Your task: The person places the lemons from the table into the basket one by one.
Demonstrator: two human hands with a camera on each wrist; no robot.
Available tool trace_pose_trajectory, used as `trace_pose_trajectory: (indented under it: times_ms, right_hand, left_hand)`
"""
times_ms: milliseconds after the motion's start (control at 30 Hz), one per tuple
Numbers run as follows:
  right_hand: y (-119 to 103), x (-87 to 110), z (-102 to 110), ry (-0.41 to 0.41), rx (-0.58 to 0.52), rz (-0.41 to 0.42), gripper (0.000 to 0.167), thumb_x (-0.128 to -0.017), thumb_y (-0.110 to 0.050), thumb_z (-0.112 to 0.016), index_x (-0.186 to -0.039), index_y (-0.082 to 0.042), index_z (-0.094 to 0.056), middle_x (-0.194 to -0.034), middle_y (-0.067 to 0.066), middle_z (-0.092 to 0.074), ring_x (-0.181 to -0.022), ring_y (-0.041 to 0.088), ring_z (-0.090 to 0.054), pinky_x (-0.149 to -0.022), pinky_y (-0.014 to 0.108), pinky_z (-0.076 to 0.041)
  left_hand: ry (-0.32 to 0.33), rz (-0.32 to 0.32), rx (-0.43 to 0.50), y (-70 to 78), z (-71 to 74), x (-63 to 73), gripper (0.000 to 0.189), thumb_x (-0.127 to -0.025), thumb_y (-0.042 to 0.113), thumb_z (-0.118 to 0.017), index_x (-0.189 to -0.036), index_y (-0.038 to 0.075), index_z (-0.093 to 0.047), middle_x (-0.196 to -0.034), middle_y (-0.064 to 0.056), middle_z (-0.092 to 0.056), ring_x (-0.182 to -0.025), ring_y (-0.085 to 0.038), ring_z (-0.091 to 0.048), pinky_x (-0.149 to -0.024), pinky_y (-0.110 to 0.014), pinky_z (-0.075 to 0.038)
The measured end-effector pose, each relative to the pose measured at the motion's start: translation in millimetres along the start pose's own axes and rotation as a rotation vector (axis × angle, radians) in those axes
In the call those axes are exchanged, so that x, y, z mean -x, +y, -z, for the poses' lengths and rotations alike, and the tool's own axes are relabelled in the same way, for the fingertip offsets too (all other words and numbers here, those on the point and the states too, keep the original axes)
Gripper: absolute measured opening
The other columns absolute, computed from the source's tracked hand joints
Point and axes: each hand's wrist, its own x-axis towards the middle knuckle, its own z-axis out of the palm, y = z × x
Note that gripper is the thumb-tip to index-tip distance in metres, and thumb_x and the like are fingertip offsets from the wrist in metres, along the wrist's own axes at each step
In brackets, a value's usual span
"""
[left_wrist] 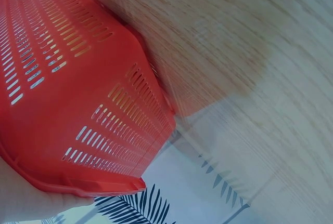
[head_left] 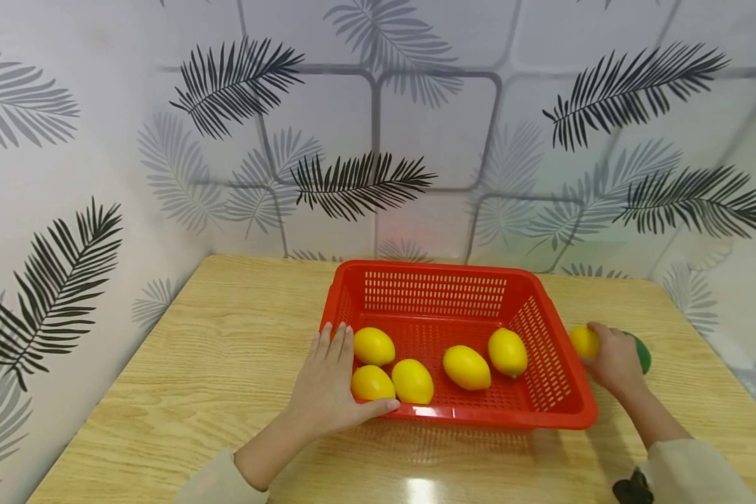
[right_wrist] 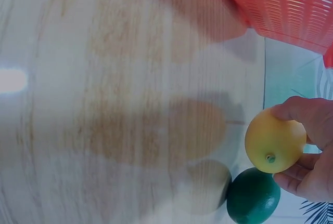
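Note:
A red slotted plastic basket [head_left: 453, 413] on the wooden table holds several yellow lemons, some by its left wall and others toward the right, such as one lemon [head_left: 507, 352]. My left hand [head_left: 330, 385] rests on the basket's front left corner, fingers straight along the left rim and thumb along the front rim. To the right of the basket, my right hand [head_left: 617, 360] pinches another lemon [right_wrist: 276, 140] between thumb and fingers, its stem end visible in the right wrist view. Right beside that lemon is a dark green lime-like fruit [right_wrist: 253, 197], partly hidden by the hand in the head view.
The light wood table [head_left: 227, 336] extends left of and in front of the basket. A wall [head_left: 416, 140] with a leaf pattern rises behind the table and along its left side. A small black object [head_left: 633, 486] shows at the right sleeve.

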Motion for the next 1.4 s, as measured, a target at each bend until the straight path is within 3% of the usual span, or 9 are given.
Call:
trace_pose_trajectory:
  times_ms: [567,1200,1400]
  right_hand:
    - [-13.7,-4.4,24.4,0.004,-0.018,0.035,0.057,-0.072,-0.007,-0.071,-0.115,0.02,-0.045,-0.105,0.044,-0.05,-0.084,0.055,-0.048,-0.068,0.057,-0.043]
    - [-26.6,-6.7,46.7,0.008,-0.071,0.045,0.058,-0.075,-0.006,-0.069,-0.12,0.02,-0.043,-0.111,0.042,-0.049,-0.09,0.05,-0.049,-0.073,0.058,-0.043]
    - [-31.0,-9.4,52.6,0.043,-0.081,0.066,0.058,-0.074,-0.005,-0.07,-0.12,0.018,-0.044,-0.111,0.041,-0.05,-0.091,0.05,-0.048,-0.075,0.058,-0.042]
  left_hand:
    - [0.0,-0.002,0.004,0.0,0.0,0.2,0.111,-0.071,0.073,-0.056,-0.144,-0.005,-0.025,-0.151,-0.022,-0.025,-0.143,-0.038,-0.012,-0.118,-0.047,-0.012]
    - [0.006,-0.005,-0.012,-0.1,-0.2,1.1,0.112,-0.071,0.076,-0.053,-0.143,-0.005,-0.026,-0.15,-0.022,-0.026,-0.143,-0.038,-0.014,-0.118,-0.047,-0.012]
    - [0.01,-0.009,-0.023,0.1,0.7,1.7,0.114,-0.07,0.079,-0.05,-0.143,-0.006,-0.027,-0.15,-0.022,-0.026,-0.142,-0.038,-0.014,-0.117,-0.047,-0.013]
